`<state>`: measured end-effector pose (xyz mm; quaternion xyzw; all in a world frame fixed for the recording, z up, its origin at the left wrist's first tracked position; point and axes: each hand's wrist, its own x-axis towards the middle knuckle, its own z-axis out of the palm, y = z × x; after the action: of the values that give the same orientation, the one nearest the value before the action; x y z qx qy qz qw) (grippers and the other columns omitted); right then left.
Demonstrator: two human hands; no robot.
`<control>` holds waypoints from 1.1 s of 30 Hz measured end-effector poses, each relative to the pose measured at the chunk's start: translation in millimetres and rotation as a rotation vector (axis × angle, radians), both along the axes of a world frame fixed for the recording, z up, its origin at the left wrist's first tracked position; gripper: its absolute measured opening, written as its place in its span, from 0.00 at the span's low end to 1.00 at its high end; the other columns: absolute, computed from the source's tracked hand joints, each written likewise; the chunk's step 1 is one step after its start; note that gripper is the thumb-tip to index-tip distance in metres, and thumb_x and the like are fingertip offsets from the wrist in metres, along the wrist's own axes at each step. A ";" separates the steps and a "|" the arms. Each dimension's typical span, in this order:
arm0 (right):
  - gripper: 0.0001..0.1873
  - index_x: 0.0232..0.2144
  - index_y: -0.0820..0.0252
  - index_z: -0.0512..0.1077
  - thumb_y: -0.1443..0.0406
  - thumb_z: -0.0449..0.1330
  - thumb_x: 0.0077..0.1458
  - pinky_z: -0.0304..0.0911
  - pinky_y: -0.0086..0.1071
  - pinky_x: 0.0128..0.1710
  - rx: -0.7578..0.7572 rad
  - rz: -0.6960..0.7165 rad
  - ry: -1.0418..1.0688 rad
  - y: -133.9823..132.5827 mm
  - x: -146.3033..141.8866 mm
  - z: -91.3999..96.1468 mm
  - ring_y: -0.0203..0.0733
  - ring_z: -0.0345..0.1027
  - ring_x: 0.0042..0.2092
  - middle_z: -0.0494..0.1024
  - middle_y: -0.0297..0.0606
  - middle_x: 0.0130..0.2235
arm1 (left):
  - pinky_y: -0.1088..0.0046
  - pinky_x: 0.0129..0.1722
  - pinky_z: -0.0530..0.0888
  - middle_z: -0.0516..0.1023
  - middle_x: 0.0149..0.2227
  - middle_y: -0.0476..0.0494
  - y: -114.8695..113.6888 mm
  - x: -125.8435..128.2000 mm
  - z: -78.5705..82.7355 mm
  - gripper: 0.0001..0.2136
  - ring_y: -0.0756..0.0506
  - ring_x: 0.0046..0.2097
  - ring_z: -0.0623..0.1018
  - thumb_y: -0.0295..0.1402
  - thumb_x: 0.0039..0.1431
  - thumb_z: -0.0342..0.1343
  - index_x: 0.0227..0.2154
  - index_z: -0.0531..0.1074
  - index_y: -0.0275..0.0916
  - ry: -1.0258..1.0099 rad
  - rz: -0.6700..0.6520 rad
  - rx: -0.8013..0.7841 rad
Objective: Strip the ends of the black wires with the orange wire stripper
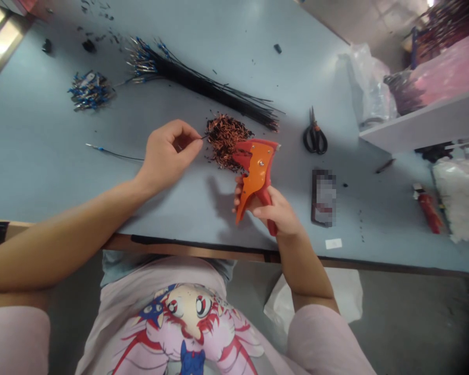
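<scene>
Wire [116, 153], pinched tight by the left hand [168, 156] toward the near edge of the table [219, 62], runs left to right. Its free tip points at the stripper [257, 169] (head just apart), whose handles the right hand [279, 211] wraps in a closed grip.

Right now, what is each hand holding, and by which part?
The right hand grips an orange wire stripper by its handles; the left hand pinches a black wire near its end.

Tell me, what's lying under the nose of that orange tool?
A heap of copper wire scraps on the blue table. The orange tool in the right hand covers the heap's right edge.
</scene>
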<state>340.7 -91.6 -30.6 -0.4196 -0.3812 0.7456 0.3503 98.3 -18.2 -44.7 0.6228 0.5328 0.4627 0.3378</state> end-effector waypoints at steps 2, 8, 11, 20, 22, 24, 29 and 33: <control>0.29 0.51 0.59 0.69 0.69 0.67 0.43 0.71 0.36 0.36 0.017 0.033 -0.103 -1.9 -1.1 1.2 0.41 0.70 0.39 0.73 0.39 0.42 | 0.70 0.32 0.67 0.75 0.28 0.51 -1.9 0.3 2.2 0.03 0.50 0.30 0.71 0.31 0.55 0.59 0.27 0.73 0.41 -0.008 -0.020 -0.003; 0.22 0.50 0.60 0.69 0.64 0.66 0.52 0.69 0.33 0.31 0.123 0.094 -0.203 -7.0 -3.0 5.9 0.41 0.70 0.37 0.76 0.41 0.41 | 0.69 0.34 0.69 0.76 0.30 0.49 -7.7 -1.0 5.6 0.02 0.49 0.31 0.71 0.32 0.56 0.58 0.29 0.74 0.43 0.066 -0.065 0.116; 0.19 0.49 0.59 0.71 0.63 0.64 0.56 0.70 0.38 0.37 0.169 0.109 -0.226 -7.1 -1.8 5.7 0.45 0.71 0.42 0.77 0.43 0.43 | 0.68 0.36 0.70 0.76 0.32 0.49 -9.5 -1.3 5.2 0.03 0.48 0.32 0.71 0.31 0.58 0.57 0.30 0.74 0.45 0.131 -0.097 0.205; 0.15 0.46 0.58 0.72 0.58 0.60 0.59 0.68 0.45 0.48 0.114 0.144 -0.246 -8.4 -1.2 6.0 0.47 0.71 0.46 0.76 0.43 0.43 | 0.67 0.34 0.68 0.75 0.29 0.47 -14.9 0.7 7.6 0.04 0.48 0.31 0.70 0.28 0.58 0.57 0.31 0.75 0.43 0.172 -0.155 0.428; 0.15 0.45 0.59 0.72 0.58 0.60 0.59 0.67 0.44 0.47 0.103 0.146 -0.252 -9.5 -2.2 6.7 0.47 0.70 0.46 0.76 0.43 0.42 | 0.67 0.35 0.68 0.76 0.31 0.48 -16.1 -0.3 7.6 0.03 0.48 0.32 0.71 0.30 0.60 0.56 0.32 0.75 0.45 0.196 -0.171 0.394; 0.15 0.45 0.59 0.72 0.58 0.61 0.58 0.67 0.44 0.47 0.095 0.135 -0.244 -10.2 -2.8 6.3 0.47 0.70 0.46 0.75 0.43 0.42 | 0.66 0.38 0.68 0.76 0.33 0.48 -16.6 -1.2 6.5 0.03 0.48 0.35 0.72 0.33 0.61 0.56 0.33 0.75 0.46 0.199 -0.198 0.344; 0.14 0.45 0.57 0.72 0.58 0.61 0.59 0.67 0.42 0.46 0.108 0.123 -0.195 -10.3 -3.1 6.1 0.45 0.70 0.44 0.75 0.41 0.41 | 0.67 0.40 0.66 0.75 0.35 0.49 -16.1 -0.9 4.0 0.05 0.48 0.38 0.73 0.35 0.62 0.56 0.33 0.76 0.43 0.114 -0.266 0.297; 0.13 0.44 0.59 0.72 0.58 0.61 0.59 0.68 0.42 0.45 0.123 0.143 -0.200 -9.9 -3.3 9.5 0.44 0.70 0.41 0.75 0.41 0.40 | 0.66 0.38 0.67 0.76 0.33 0.48 -16.4 0.2 6.7 0.04 0.47 0.37 0.74 0.33 0.60 0.57 0.33 0.77 0.45 0.124 -0.276 0.342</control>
<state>337.4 -101.5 -21.0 -0.4412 -0.4881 0.6985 0.2814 98.6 -34.6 -37.9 0.7653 0.3762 0.4564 0.2541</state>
